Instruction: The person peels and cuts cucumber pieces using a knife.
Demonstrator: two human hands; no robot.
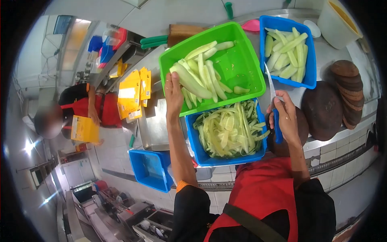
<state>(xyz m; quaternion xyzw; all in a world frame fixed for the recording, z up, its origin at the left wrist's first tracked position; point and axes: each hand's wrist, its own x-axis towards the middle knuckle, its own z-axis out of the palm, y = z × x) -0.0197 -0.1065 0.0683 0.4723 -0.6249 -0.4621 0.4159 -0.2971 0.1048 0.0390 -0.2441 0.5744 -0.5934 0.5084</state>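
Observation:
In my left hand (pixel 174 97) is a thick, pale green peeled cucumber (pixel 189 82), held over the near left side of a green tub (pixel 246 60). Several more peeled cucumbers (pixel 209 76) lie inside that tub. My right hand (pixel 287 115) grips a knife (pixel 277 127) by its blue handle, with the blade pointing up and away between two tubs. Below my hands stands a blue tub (pixel 193 147) heaped with peel strips and pale cucumber pieces (pixel 227 131). Another blue tub (pixel 312 76), at the right, holds several peeled cucumbers (pixel 288 52).
Dark round boards (pixel 322 111) and a stack of brown discs (pixel 350 90) sit on the right, near a white bucket (pixel 336 26). Yellow packets (pixel 135 90) lie left beside a metal tray (pixel 155 129). A co-worker (pixel 96 105) holds a yellow packet. Lower left is a blue bin (pixel 151 171).

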